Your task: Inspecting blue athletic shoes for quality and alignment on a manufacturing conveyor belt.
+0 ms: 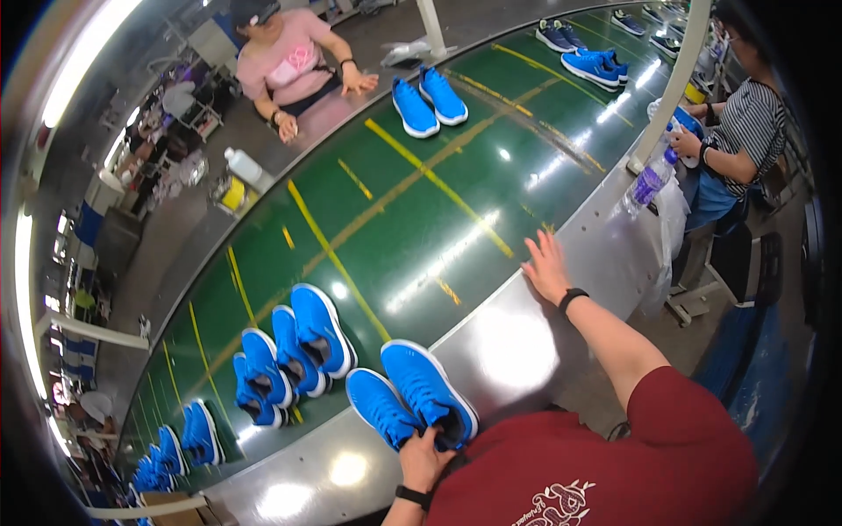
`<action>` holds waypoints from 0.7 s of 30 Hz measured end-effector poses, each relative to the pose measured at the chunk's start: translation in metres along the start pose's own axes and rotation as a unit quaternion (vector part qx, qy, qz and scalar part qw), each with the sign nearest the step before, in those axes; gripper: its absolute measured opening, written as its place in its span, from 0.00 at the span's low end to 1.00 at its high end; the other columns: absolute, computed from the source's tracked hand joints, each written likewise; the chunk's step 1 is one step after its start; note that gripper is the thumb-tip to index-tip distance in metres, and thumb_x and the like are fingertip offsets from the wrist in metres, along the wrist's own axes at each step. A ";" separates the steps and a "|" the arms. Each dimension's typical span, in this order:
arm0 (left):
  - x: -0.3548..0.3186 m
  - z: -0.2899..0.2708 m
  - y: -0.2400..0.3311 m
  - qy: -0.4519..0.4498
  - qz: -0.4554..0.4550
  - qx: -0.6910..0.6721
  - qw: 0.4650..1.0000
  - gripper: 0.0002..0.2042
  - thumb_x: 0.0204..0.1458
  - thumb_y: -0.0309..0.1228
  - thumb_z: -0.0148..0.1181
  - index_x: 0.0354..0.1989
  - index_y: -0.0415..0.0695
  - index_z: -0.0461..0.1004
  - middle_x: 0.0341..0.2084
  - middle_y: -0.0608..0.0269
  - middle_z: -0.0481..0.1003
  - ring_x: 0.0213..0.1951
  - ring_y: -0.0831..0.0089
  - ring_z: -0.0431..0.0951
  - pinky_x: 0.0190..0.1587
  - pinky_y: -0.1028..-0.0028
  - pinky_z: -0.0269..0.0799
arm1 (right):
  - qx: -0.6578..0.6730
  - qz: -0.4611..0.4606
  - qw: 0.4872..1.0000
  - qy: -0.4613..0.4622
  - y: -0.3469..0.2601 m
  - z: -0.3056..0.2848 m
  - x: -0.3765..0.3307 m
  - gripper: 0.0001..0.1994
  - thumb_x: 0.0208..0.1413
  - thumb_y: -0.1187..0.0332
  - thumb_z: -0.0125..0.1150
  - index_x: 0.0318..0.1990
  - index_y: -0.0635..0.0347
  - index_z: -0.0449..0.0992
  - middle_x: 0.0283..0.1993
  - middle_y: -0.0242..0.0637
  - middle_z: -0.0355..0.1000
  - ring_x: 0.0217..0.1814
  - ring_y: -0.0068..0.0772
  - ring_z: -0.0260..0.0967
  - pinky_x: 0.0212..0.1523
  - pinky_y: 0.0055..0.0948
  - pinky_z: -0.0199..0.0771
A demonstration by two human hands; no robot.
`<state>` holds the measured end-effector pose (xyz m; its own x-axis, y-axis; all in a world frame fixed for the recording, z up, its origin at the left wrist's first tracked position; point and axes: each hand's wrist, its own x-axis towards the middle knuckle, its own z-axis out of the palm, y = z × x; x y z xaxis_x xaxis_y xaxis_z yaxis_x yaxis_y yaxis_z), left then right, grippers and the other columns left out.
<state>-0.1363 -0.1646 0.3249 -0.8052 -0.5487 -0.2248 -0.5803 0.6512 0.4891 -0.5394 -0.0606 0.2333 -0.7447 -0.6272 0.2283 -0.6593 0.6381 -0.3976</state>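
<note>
— At the near edge of the metal surface (pixel 517 351), what are the fingers of the left hand (pixel 427 458) doing?

— They curl closed around the heel ends of a pair of blue shoes (pixel 410 396). The shoes lie side by side, toes pointing away from the person, heels tucked right into the fingers, soles touching the surface just short of the green belt (pixel 412 210).

— And the right hand (pixel 545 267)?

— Its fingers are spread wide and flat, holding nothing. The palm rests on the surface right where the metal meets the belt, well apart from the held pair. A black band sits on each wrist.

— What lies beyond the held pair?

— Just to the left, on the belt, a cluster of blue shoes (pixel 294 351) stands close together, near the held pair but not touching it. Farther left along the belt more blue shoes (pixel 200 431) follow, trailing toward the rim of the picture.

— And farther off?

— Across the belt another pair of blue shoes (pixel 428 101) sits before a person in a pink top (pixel 289 61), whose hands rest on the far edge. To the right, a person in a striped top (pixel 745 131) sits beside a white post (pixel 671 83), with a purple bottle (pixel 649 182) near its foot. More shoes (pixel 592 63), blue and dark, lie up the belt.
</note>
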 end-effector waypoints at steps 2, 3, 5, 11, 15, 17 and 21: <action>0.020 -0.013 0.018 0.012 0.001 -0.032 0.999 0.25 0.30 0.47 0.75 0.35 0.48 0.75 0.27 0.50 0.72 0.32 0.52 0.74 0.35 0.61 0.71 | -0.025 0.040 0.999 -0.003 0.019 0.000 0.005 0.27 0.54 0.63 0.58 0.60 0.61 0.62 0.67 0.54 0.51 0.72 0.55 0.42 0.68 0.53 0.44; 0.031 -0.018 0.025 0.014 0.001 -0.047 0.999 0.25 0.30 0.48 0.76 0.33 0.47 0.76 0.27 0.51 0.72 0.32 0.53 0.74 0.36 0.62 0.71 | -0.043 0.038 0.998 0.000 0.024 0.005 -0.001 0.27 0.55 0.61 0.57 0.60 0.61 0.62 0.67 0.54 0.51 0.72 0.54 0.41 0.68 0.54 0.42; 0.058 -0.025 0.035 0.027 0.039 -0.098 0.994 0.24 0.29 0.45 0.78 0.32 0.46 0.75 0.27 0.56 0.72 0.31 0.57 0.75 0.35 0.65 0.71 | -0.059 0.042 0.997 0.013 0.030 0.011 -0.005 0.27 0.55 0.58 0.56 0.60 0.60 0.62 0.67 0.53 0.51 0.73 0.53 0.40 0.68 0.54 0.40; 0.173 -0.051 0.050 0.071 0.108 -0.072 0.989 0.22 0.28 0.43 0.78 0.30 0.47 0.74 0.25 0.60 0.72 0.29 0.61 0.75 0.34 0.67 0.71 | -0.081 0.048 0.995 -0.030 0.021 -0.007 -0.014 0.27 0.55 0.55 0.55 0.60 0.58 0.64 0.68 0.53 0.49 0.73 0.53 0.40 0.69 0.53 0.38; 0.276 -0.073 0.035 0.116 0.144 -0.036 0.982 0.22 0.30 0.47 0.76 0.29 0.47 0.74 0.26 0.56 0.73 0.32 0.56 0.75 0.34 0.62 0.71 | -0.088 0.066 0.992 -0.056 0.019 -0.005 -0.008 0.27 0.54 0.54 0.57 0.58 0.57 0.64 0.67 0.52 0.50 0.73 0.53 0.40 0.68 0.53 0.38; 0.321 -0.084 0.024 0.106 0.128 0.017 0.986 0.22 0.31 0.45 0.76 0.34 0.48 0.75 0.31 0.54 0.74 0.36 0.56 0.75 0.39 0.62 0.71 | -0.085 0.061 0.991 -0.078 0.011 -0.008 -0.008 0.27 0.53 0.53 0.58 0.58 0.56 0.65 0.66 0.51 0.51 0.72 0.53 0.41 0.68 0.53 0.39; 0.376 -0.078 0.001 0.074 0.036 0.126 0.989 0.29 0.35 0.48 0.72 0.49 0.53 0.73 0.43 0.47 0.71 0.43 0.51 0.74 0.45 0.58 0.70 | -0.071 0.057 0.994 -0.068 0.006 -0.011 -0.002 0.26 0.51 0.57 0.59 0.57 0.56 0.64 0.65 0.53 0.52 0.71 0.55 0.42 0.67 0.55 0.40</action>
<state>-0.4300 -0.4114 0.3067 -0.8292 -0.5554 -0.0623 -0.5499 0.7908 0.2689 -0.5428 -0.0507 0.2405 -0.8006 -0.5958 0.0636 -0.5870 0.7585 -0.2831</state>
